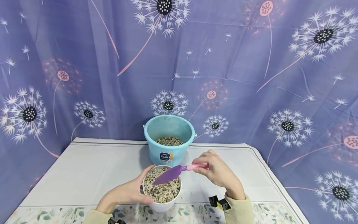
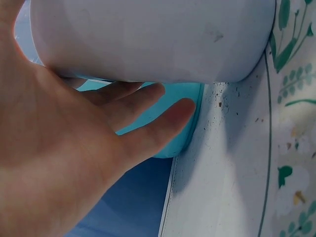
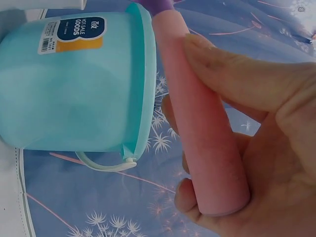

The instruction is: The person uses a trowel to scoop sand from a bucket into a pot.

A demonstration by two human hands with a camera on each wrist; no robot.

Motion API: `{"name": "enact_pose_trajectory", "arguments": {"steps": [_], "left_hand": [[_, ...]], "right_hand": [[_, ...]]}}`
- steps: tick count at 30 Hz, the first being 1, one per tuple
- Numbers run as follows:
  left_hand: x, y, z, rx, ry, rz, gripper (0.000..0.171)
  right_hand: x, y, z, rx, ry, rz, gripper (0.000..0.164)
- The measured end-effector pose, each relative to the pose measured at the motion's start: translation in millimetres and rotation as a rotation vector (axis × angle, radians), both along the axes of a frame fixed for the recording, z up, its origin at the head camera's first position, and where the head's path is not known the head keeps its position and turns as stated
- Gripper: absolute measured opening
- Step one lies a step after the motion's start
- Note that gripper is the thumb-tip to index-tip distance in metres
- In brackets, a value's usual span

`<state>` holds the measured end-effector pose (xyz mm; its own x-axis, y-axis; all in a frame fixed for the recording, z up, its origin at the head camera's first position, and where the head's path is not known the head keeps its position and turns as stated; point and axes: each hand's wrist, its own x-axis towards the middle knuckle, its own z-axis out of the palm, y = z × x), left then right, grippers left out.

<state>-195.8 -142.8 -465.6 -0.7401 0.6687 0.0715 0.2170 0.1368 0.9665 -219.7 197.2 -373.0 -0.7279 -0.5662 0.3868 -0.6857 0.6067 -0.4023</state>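
Note:
In the head view a white pot [image 1: 163, 206] full of speckled grainy mix [image 1: 165, 193] stands at the table's front. My left hand [image 1: 127, 192] holds it from the left, thumb at the near rim and fingers around the far side; the left wrist view shows fingers [image 2: 158, 123] under its wall. My right hand [image 1: 221, 172] grips the pink handle [image 3: 202, 118] of a trowel. Its purple blade [image 1: 169, 175] lies over the pot's mix, tip pointing left; whether it touches the mix I cannot tell. Just behind stands a blue bucket [image 1: 156, 149].
More grainy mix [image 1: 169, 141] lies low inside the bucket, whose handle [image 3: 106, 167] hangs down. A white cover [image 1: 98, 168] and a floral strip [image 1: 268, 213] lie on the table. Dark crumbs [image 2: 220, 104] are scattered by the pot. A dandelion-patterned curtain [image 1: 134, 93] hangs behind.

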Motion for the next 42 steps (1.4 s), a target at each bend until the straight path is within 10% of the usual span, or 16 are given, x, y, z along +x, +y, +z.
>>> {"name": "enact_pose_trajectory", "arguments": {"steps": [18, 28, 42], "left_hand": [[0.9, -0.6, -1.1, 0.010, 0.055, -0.012, 0.117], [-4.3, 0.8, 0.3, 0.064, 0.054, -0.040, 0.115], [-20.0, -21.7, 21.9, -0.056, 0.146, 0.129, 0.095]], "right_hand": [[-3.2, 0.3, 0.6, -0.011, 0.030, 0.018, 0.013], [-8.3, -3.0, -0.3, -0.054, -0.107, -0.032, 0.015], [-34.5, 1.2, 17.0, -0.056, -0.118, -0.035, 0.027]]}}
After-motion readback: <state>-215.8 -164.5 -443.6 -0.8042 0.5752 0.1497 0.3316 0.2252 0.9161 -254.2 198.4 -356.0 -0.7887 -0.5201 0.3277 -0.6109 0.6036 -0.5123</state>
